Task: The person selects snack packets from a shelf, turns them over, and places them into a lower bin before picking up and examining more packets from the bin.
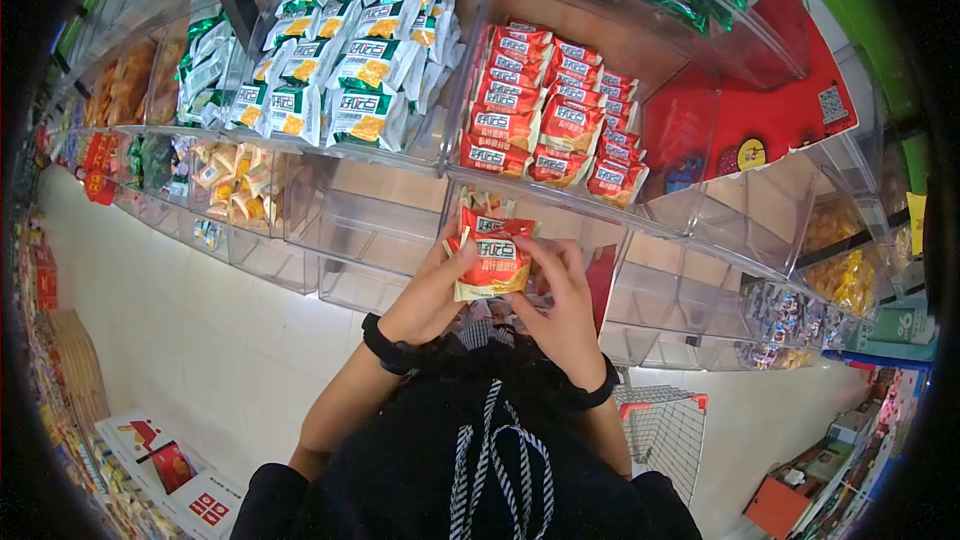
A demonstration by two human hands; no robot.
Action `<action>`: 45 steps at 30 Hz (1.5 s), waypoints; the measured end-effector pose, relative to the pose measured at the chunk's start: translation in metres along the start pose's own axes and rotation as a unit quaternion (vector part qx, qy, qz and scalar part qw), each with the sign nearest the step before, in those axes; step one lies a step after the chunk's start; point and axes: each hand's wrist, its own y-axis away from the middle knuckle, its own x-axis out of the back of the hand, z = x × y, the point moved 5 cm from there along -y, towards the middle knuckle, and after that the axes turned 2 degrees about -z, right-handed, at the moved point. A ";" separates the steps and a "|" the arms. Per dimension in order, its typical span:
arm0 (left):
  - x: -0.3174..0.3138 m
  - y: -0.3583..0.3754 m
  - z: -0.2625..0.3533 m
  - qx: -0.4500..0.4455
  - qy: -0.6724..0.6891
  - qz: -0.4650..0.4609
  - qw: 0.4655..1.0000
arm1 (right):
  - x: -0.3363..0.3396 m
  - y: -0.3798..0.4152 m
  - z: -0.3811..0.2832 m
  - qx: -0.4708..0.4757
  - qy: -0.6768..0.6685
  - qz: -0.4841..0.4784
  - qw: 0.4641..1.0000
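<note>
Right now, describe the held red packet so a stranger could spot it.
On the clear shelves, find rows of red packets. Below them, between left hand and right hand, is the held packet, fingers on both sides, unlike those rows.

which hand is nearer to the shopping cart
Right. The right hand, at the red packet's right side, is on the same side as the shopping cart; the left hand, at the packet's left, is farther away.

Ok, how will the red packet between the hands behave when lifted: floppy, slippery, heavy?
The red packet probably gives at the surface, as it looks creased. Its shine suggests it may slip a little. It is likely light, being small beside the left hand and right hand.
</note>
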 end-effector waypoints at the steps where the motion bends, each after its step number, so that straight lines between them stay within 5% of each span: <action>1: -0.001 0.000 0.001 0.015 0.027 0.003 1.000 | 0.002 0.000 -0.003 0.029 0.035 0.013 0.999; 5: 0.003 0.002 0.000 0.065 0.026 0.056 0.996 | 0.005 0.000 0.005 0.001 -0.082 -0.013 0.997; 7: 0.005 0.003 0.001 0.069 0.025 0.055 0.996 | 0.004 0.003 0.021 -0.023 -0.276 0.009 0.961; 11: 0.003 0.003 0.001 0.080 -0.005 0.050 0.996 | 0.011 0.010 0.024 -0.043 -0.430 0.087 0.898; 22: -0.009 0.007 0.006 0.077 -0.010 0.046 0.996 | 0.029 0.010 0.009 0.047 -0.308 0.142 0.939; 39: -0.008 0.012 0.004 0.039 0.038 0.038 0.998 | 0.007 0.007 0.000 -0.001 -0.149 0.039 0.988; 41: 0.002 0.018 0.005 0.026 -0.077 0.053 0.995 | -0.003 0.008 -0.003 -0.016 -0.119 -0.005 0.993; 45: 0.040 0.037 0.001 0.039 -0.094 0.141 0.985 | -0.024 0.013 0.012 -0.032 -0.177 -0.084 0.980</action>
